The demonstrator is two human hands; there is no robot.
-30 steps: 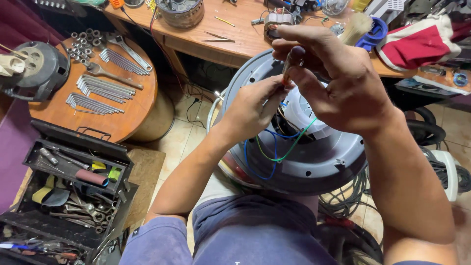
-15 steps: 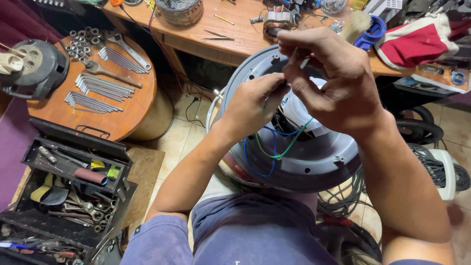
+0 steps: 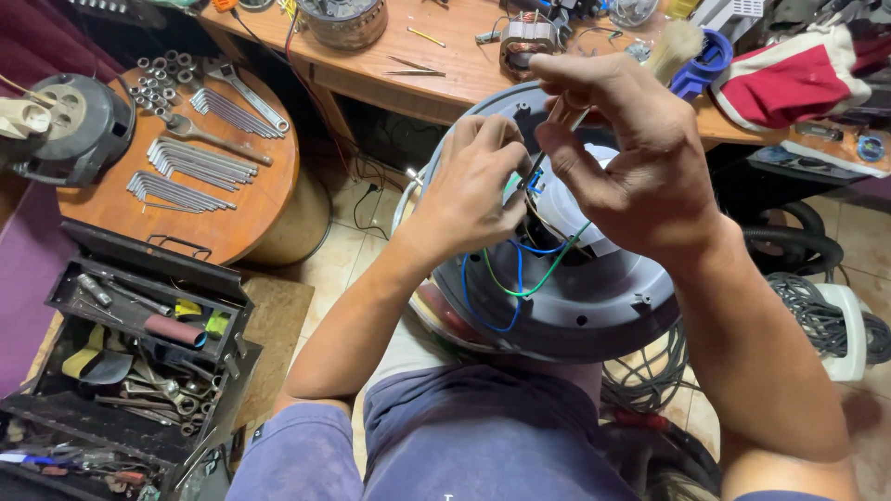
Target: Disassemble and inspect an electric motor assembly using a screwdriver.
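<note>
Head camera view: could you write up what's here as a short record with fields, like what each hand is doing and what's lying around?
Left hand: pinching wires against the round grey housing
Right hand: raised above the housing, fingertips gripping a thin wire end
Wires: blue and green, looping out of the housing's middle
Housing position: propped on the person's lap, tilted toward the camera
Round wooden table: rows of wrenches and sockets
Open toolbox: on the floor, left, full of hand tools
Workbench: cluttered, behind the housing
</note>
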